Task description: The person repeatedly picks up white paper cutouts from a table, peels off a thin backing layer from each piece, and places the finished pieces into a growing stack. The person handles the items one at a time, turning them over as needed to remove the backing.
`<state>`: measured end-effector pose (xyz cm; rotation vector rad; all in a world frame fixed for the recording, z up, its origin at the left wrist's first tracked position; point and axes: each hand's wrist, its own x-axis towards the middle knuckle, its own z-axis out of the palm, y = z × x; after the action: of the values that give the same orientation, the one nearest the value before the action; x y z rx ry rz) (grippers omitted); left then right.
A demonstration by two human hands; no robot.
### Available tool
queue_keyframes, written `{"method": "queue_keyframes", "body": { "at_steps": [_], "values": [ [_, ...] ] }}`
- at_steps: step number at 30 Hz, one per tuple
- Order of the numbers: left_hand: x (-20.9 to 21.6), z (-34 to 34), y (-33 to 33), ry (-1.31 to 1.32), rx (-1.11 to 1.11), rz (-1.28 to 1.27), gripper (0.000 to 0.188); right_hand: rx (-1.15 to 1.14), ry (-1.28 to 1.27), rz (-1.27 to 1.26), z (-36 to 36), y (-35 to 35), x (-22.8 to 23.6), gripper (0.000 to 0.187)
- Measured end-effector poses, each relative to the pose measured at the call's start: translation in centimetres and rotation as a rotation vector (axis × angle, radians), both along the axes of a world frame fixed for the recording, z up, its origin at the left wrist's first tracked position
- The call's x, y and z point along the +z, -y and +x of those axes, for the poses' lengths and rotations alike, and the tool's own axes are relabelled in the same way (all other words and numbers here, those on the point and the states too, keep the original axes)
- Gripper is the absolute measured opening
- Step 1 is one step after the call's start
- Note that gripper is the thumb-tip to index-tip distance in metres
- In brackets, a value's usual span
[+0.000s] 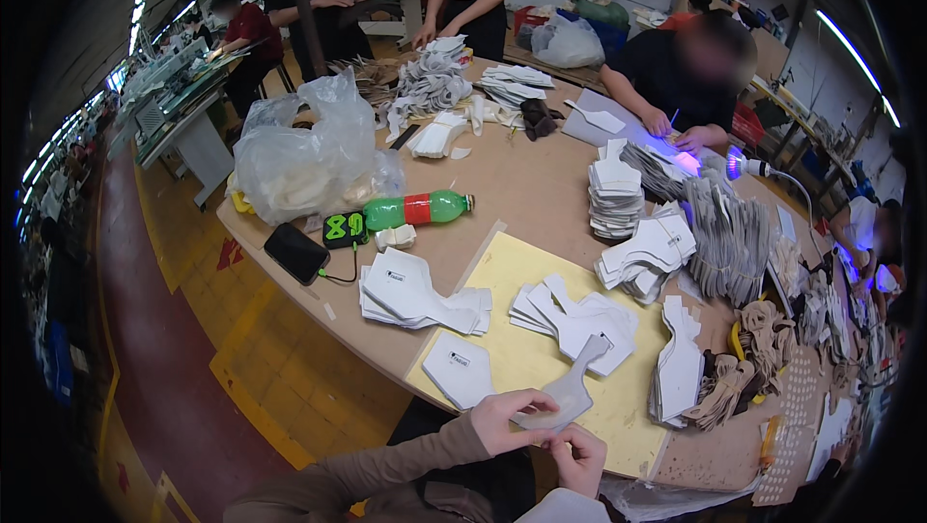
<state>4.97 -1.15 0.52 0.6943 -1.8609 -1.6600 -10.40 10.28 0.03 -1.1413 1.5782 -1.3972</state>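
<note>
At the near edge of the tabletop (521,175), left hand (512,421) and right hand (579,457) both pinching one grey cutout (572,390) by its wide end, over a yellow sheet (623,441), narrow end pointing away. Single white cutout (458,369) flat just left. Beyond: three white stacks (417,293), one at the sheet's left edge, one mid-sheet, one at its right. Farther: black phone (295,254), green bottle (444,206) on its side, clear bag (299,151). Right: grey bundles (729,238), lit lamp (736,164), seated co-worker (642,79) bent over work.
</note>
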Motion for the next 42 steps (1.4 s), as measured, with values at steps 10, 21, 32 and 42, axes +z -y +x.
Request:
{"method": "queue_keyframes", "body": {
  "at_steps": [10, 21, 32, 42],
  "values": [
    [-0.3, 0.3, -0.2, 0.049, -0.009, 0.095, 0.019, 0.032, -0.042, -0.072, -0.2, -0.1, 0.4, 0.01],
    [0.5, -0.2, -0.7, 0.02, 0.204, 0.078, 0.022, -0.017, 0.243, -0.076, -0.1, -0.2, 0.1, 0.012],
    [0.0, -0.6, -1.0, -0.002, 0.186, 0.223, 0.02, -0.01, 0.128, 0.092, 0.2, 0.0, 0.3, 0.019],
    [-1.8, -0.7, 1.2, -0.216, 0.449, 0.452, 0.009, -0.062, 0.376, 0.102, -1.0, -1.0, 0.8, 0.022]
  ]
}}
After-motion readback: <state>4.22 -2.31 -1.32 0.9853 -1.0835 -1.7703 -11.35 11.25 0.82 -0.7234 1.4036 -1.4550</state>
